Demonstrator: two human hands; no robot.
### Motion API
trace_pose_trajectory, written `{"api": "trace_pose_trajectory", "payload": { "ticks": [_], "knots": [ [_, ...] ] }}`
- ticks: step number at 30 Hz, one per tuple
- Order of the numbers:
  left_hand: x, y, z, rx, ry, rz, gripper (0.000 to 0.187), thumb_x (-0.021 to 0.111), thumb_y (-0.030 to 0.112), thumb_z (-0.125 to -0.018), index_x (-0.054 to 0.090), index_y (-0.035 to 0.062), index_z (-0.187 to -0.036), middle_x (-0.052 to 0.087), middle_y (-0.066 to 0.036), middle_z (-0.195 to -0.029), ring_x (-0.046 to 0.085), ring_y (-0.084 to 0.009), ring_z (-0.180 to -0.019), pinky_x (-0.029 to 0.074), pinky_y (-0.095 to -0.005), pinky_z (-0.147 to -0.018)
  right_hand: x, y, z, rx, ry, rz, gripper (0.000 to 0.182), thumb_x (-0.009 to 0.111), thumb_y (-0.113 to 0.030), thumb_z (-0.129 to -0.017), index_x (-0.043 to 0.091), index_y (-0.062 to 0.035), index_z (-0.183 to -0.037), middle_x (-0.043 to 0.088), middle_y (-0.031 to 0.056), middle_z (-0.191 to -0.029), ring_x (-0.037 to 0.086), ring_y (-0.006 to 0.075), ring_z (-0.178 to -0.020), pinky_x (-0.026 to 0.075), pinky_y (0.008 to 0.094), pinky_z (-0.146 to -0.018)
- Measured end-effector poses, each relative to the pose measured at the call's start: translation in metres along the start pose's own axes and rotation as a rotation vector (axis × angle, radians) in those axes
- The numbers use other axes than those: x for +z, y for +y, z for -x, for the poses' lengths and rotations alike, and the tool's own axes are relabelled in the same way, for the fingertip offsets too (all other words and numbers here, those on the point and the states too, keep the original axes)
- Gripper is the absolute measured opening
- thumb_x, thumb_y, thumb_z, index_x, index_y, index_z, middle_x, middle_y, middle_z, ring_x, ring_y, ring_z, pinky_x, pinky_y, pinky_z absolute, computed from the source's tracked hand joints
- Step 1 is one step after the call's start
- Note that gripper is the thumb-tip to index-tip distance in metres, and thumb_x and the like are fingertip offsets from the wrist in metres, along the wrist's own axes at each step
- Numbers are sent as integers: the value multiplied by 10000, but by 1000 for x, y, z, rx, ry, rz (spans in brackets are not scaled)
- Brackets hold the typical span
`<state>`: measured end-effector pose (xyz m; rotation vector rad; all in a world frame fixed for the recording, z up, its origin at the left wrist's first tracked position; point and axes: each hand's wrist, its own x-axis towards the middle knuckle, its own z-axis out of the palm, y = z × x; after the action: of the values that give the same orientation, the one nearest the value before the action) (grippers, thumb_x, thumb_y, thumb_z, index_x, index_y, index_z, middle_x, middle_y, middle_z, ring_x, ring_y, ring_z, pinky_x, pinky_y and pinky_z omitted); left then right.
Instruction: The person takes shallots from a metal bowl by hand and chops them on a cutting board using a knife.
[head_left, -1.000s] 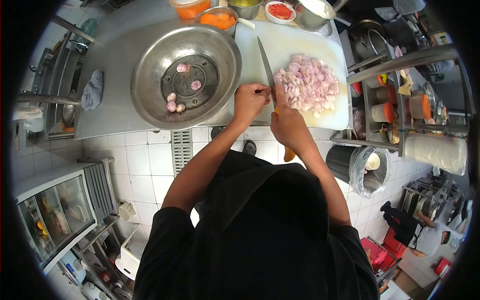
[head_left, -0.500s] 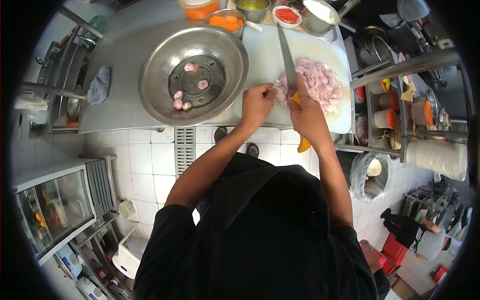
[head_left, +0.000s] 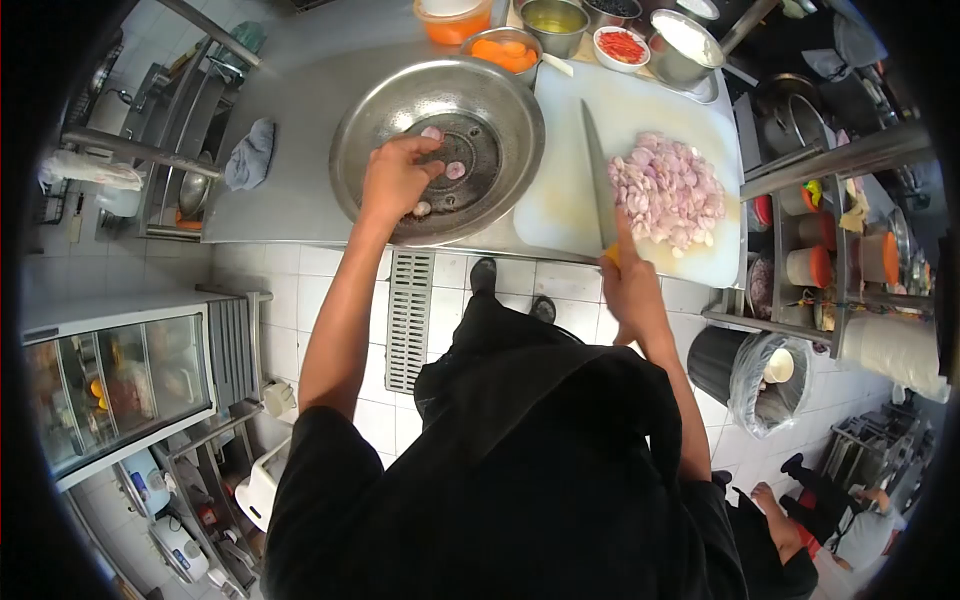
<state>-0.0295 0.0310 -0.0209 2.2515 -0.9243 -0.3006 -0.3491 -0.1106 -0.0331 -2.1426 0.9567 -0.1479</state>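
My left hand (head_left: 398, 175) is over the wide metal bowl (head_left: 515, 195), its thumb and fingers apart and nothing seen between them. The fingertips are beside, perhaps touching, a peeled shallot (head_left: 432, 133). Another shallot (head_left: 455, 171) lies to the right of the thumb, and one more (head_left: 421, 209) shows below the hand, which may hide others. My right hand (head_left: 632, 290) grips the yellow handle of a long knife (head_left: 597, 165), its blade pointing away from me over the white cutting board (head_left: 555, 190). To the right of the blade lies a heap of sliced shallots (head_left: 668, 190).
Behind the board stand carrots in a pan (head_left: 503, 52), a bowl of sliced red chilli (head_left: 620, 46) and a metal pot with white contents (head_left: 687, 42). A grey cloth (head_left: 250, 155) lies on the steel table. A lined bin (head_left: 765, 385) and other people (head_left: 865, 535) are at right.
My left hand has moved from the shallot heap leftward into the bowl. My right hand has drawn the knife back towards me, away from the heap.
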Motion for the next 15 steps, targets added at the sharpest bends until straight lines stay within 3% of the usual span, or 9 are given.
{"api": "trace_pose_trajectory", "payload": {
  "ticks": [2, 5, 9, 11, 15],
  "knots": [
    [9, -7, -3, 74, -81, -81, 370, 816, 215, -778, 761, 66, -1111, 709, -229, -1131, 653, -399, -1106, 481, -440, -1013, -6, 14, -8, -3, 29, 39, 763, 560, -53, -943, 202, -165, -1607, 680, 308, -843, 668, 489, -778, 520, 529, -732],
    [25, -13, -9, 244, -132, -280, 382, 802, 132, -758, 749, 60, -1130, 731, -189, -1069, 689, -338, -1033, 538, -425, -907, -13, 10, -14, -15, 20, 74, 757, 553, -55, -943, 205, -162, -1607, 680, 311, -869, 672, 480, -807, 522, 522, -756],
    [40, -30, -29, 277, -149, -266, 298, 757, 74, -777, 753, 39, -1074, 737, -186, -997, 710, -326, -964, 545, -413, -884, -14, 2, -16, 24, -3, 76, 739, 538, -57, -944, 216, -151, -1602, 681, 314, -893, 669, 481, -829, 518, 523, -790],
    [36, -22, -28, 236, -89, -183, 264, 756, 57, -793, 759, 41, -1056, 745, -171, -956, 726, -274, -888, 561, -372, -830, -12, 8, -17, 8, 16, 75, 736, 532, -56, -944, 215, -146, -1601, 684, 309, -898, 667, 484, -830, 516, 526, -800],
    [27, 60, -2, 210, -18, 171, 175, 766, 54, -828, 742, 28, -999, 750, -142, -889, 723, -156, -775, 568, -299, -733, -11, 6, -17, -3, 31, 77, 773, 563, -66, -913, 226, -145, -1604, 683, 304, -869, 663, 482, -818, 510, 525, -777]
  ]
}}
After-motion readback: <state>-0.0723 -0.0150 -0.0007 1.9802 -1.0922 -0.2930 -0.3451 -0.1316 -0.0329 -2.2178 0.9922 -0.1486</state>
